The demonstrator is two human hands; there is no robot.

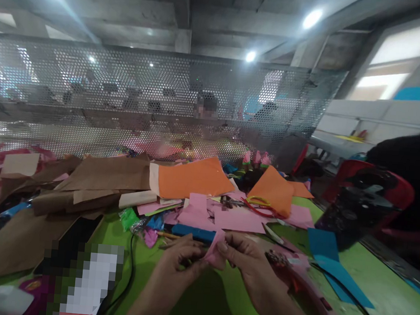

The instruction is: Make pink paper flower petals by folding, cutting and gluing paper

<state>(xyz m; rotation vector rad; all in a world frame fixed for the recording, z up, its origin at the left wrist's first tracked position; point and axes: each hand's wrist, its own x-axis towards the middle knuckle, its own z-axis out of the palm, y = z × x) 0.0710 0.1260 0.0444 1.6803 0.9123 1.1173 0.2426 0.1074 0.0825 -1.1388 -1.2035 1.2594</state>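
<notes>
Both hands meet low in the middle of the head view, over the green table [162,303]. A small folded piece of pink paper [217,250] is pinched between them. My left hand [181,258] grips its lower left side with thumb and fingers. On the other side, my right hand [243,256] pinches its upper right edge between thumb and fingertips. Just behind the hands lies a blue strip [194,232], partly covered by them. To the right of my right hand is a pink glue gun [307,279] with a black cord.
Brown paper [109,173], orange sheets [193,178] and pink sheets [239,220] lie piled at the back. Red-and-yellow-handled scissors [261,203] rest among them. Blue paper [336,266] lies right. A perforated metal screen [127,96] stands behind. A person in black [411,160] sits far right.
</notes>
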